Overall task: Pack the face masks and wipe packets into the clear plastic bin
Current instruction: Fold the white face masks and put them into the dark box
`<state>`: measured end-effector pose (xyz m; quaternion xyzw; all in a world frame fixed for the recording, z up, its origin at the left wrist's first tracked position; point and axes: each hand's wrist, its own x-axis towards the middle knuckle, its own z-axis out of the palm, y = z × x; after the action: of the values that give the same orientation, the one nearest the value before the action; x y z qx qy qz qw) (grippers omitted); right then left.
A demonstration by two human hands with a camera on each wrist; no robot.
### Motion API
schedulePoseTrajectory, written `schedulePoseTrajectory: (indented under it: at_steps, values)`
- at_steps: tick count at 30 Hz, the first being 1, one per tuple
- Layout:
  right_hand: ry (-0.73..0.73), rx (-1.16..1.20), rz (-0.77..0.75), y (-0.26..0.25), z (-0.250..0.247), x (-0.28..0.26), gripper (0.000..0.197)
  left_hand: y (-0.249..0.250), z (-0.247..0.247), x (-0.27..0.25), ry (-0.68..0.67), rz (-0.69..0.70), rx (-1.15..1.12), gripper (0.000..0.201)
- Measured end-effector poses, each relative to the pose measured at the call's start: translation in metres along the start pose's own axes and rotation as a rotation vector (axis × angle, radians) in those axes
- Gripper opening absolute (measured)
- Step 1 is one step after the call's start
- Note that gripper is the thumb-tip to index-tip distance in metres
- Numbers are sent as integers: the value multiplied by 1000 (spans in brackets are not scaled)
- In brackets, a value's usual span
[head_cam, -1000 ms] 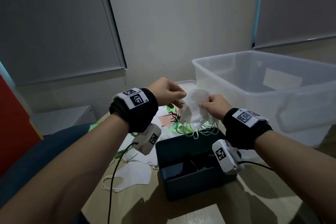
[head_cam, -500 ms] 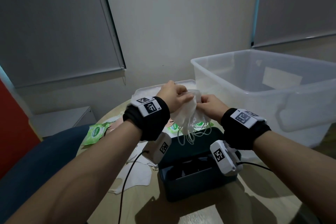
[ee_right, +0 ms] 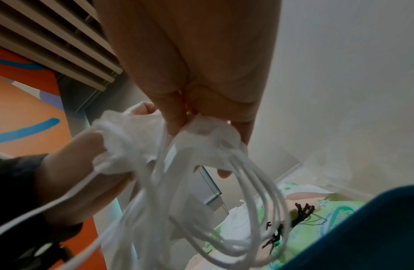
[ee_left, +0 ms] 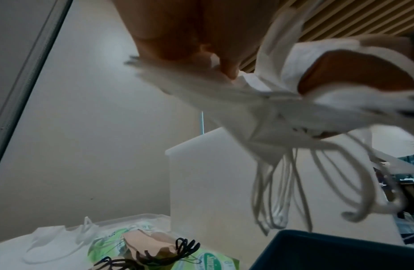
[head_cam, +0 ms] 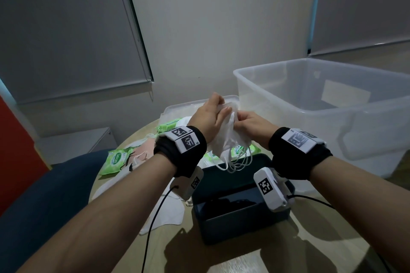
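Nearest the person, a dark blue box (head_cam: 241, 201) sat on the tabletop (head_cam: 177, 248) with a loose white mask (head_cam: 168, 213) lying just left of it. Above the box's far edge, both hands met on a bunch of white face masks (head_cam: 226, 139). The left hand (head_cam: 209, 115) had its fingers curled over the top of the bunch, and the right hand (head_cam: 250, 123) pinched the bunch's upper right edge between thumb and fingertips, so each grip was closed on the masks. The bunch hung downward from the two grips, its long axis roughly vertical, with the white ear loops (head_cam: 238, 162) dangling over the box.

The masks looked soft, crumpled and layered, several pressed together.

Beyond and left of the hands, green wipe packets (head_cam: 115, 159) and a peach mask with black loops (head_cam: 144, 150) lay on the tabletop, not yet packed. The clear plastic bin (head_cam: 332, 113) stood to the right of the hands and a little farther off, its open top at about hand height. The right hand was the nearer to it, so carrying the bunch over the near rim would probably mean a rightward move.
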<state>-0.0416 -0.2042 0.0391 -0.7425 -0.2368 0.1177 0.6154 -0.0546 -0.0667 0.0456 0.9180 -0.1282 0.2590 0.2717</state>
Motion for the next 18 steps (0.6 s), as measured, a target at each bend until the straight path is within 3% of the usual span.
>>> schedulePoseTrajectory:
  at_steps: [4,7,9,11,14,15,18]
  values:
    - [-17,69,29,-5,7,3,31,-2,-4,-2,44,-3,-4,32]
    - [-38,140,100,-9,9,6,16,-13,-9,3,-11,-13,116,34]
    - [-89,156,109,-14,10,6,19,-19,-11,5,8,-16,182,32]
    - [-114,21,82,-14,16,11,20,-22,-13,5,46,-25,170,28]
    - [-35,-209,6,-9,27,20,17,-25,-16,5,64,-27,151,28]
    - [-24,-210,5,-7,29,22,11,-27,-18,6,75,-41,123,29]
    - [-61,-178,50,-1,30,22,21,-35,-25,5,116,-103,47,33]
